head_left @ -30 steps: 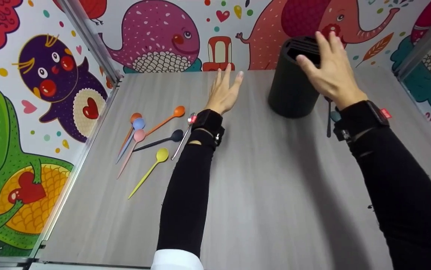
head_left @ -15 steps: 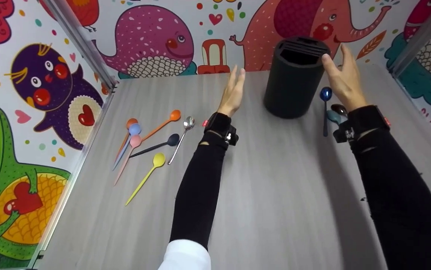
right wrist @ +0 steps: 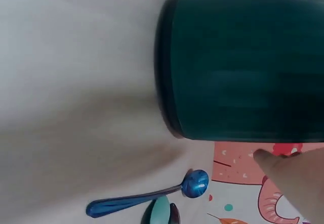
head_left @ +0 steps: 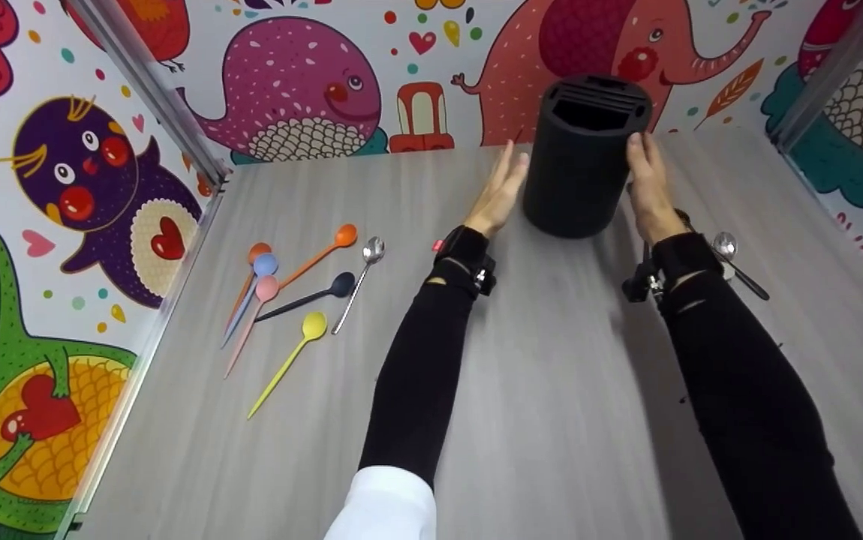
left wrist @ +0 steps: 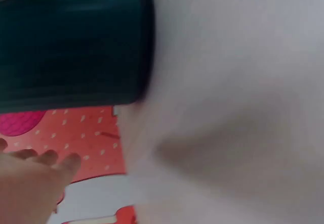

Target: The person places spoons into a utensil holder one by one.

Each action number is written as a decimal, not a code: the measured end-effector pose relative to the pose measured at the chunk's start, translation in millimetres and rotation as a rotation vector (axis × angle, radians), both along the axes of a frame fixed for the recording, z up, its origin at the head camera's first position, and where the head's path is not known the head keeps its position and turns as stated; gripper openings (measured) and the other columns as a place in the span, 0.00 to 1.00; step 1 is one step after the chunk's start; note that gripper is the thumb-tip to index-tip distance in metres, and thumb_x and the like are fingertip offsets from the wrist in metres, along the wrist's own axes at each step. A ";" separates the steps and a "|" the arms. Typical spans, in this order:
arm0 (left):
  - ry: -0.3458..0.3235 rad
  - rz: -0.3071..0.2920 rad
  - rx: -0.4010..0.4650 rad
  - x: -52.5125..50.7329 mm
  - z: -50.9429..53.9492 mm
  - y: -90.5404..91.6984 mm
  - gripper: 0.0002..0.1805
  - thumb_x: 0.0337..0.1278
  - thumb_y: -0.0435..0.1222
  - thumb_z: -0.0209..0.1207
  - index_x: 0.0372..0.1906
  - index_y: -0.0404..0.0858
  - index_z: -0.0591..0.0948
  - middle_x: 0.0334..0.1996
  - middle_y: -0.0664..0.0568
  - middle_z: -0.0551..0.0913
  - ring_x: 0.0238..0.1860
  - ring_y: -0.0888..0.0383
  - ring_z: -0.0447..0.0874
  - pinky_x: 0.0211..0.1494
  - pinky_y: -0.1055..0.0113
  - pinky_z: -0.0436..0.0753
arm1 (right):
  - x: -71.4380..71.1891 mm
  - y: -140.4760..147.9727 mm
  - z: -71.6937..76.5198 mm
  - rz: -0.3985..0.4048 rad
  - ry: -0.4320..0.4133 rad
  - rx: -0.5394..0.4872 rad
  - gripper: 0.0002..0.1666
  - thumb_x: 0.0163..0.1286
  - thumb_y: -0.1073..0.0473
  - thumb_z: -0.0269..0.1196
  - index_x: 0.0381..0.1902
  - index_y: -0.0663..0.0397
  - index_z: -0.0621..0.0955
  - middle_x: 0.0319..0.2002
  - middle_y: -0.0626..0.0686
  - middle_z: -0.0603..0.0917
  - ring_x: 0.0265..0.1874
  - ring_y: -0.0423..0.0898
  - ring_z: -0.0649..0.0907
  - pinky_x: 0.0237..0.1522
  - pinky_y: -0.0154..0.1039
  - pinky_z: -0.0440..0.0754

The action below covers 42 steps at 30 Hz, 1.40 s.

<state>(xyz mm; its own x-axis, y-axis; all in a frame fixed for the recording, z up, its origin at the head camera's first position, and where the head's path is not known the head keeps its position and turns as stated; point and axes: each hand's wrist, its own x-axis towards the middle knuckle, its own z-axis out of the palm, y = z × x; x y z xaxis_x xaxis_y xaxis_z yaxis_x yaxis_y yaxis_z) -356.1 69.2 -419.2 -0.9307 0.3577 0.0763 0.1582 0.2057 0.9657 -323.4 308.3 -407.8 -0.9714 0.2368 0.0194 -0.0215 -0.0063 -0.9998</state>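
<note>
A dark upright holder (head_left: pixel 580 165) with a slotted top stands near the back wall. My left hand (head_left: pixel 497 193) is just left of it, fingers extended; a gap to the holder (left wrist: pixel 71 44) shows in the left wrist view, where the hand (left wrist: pixel 33 186) is at the lower left. On the holder's other side is my right hand (head_left: pixel 649 184), fingers extended, thumb at its upper edge; whether it touches I cannot tell. In the right wrist view the hand (right wrist: pixel 298 178) lies beside the holder (right wrist: pixel 248 67).
Several spoons lie at the left, among them a yellow one (head_left: pixel 314 325), a dark one (head_left: pixel 341 284) and a silver one (head_left: pixel 373 250). Others, including a silver spoon (head_left: pixel 725 244) and a blue one (right wrist: pixel 195 183), lie by my right wrist. Patterned walls stand at the back and sides.
My left hand has moved right, toward the holder. My right hand has come down and left from above to the holder's right side. The view has shifted slightly.
</note>
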 end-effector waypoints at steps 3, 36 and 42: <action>-0.040 -0.018 0.040 -4.0 -4.4 7.0 0.39 0.85 0.55 0.37 0.89 0.49 0.43 0.89 0.50 0.41 0.89 0.51 0.38 0.89 0.51 0.43 | -2.5 -7.0 -2.8 0.030 0.049 -0.096 0.47 0.83 0.36 0.47 0.89 0.40 0.43 0.89 0.47 0.40 0.87 0.43 0.43 0.87 0.46 0.41; 0.054 0.289 0.096 14.3 -18.4 -25.2 0.32 0.85 0.53 0.36 0.75 0.35 0.66 0.74 0.40 0.68 0.76 0.47 0.69 0.79 0.60 0.67 | 9.0 -69.5 -22.9 0.197 0.102 -0.085 0.46 0.82 0.31 0.39 0.88 0.32 0.39 0.89 0.42 0.36 0.87 0.43 0.37 0.85 0.57 0.29; 0.078 0.318 0.090 19.5 -19.9 -44.3 0.28 0.86 0.50 0.34 0.71 0.35 0.66 0.68 0.41 0.69 0.73 0.47 0.67 0.77 0.59 0.66 | 12.1 -80.1 -26.4 0.297 0.141 -0.094 0.44 0.83 0.31 0.36 0.88 0.33 0.40 0.89 0.43 0.37 0.87 0.43 0.38 0.85 0.60 0.30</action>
<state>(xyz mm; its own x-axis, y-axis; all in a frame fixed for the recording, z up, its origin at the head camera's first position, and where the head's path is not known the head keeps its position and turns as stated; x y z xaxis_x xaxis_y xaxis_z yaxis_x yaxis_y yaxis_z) -336.6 24.8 -439.0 -0.9848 0.0394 0.1694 0.1737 0.1707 0.9699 -311.3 228.1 -434.1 -0.9875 -0.0494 0.1500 -0.1429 -0.1253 -0.9818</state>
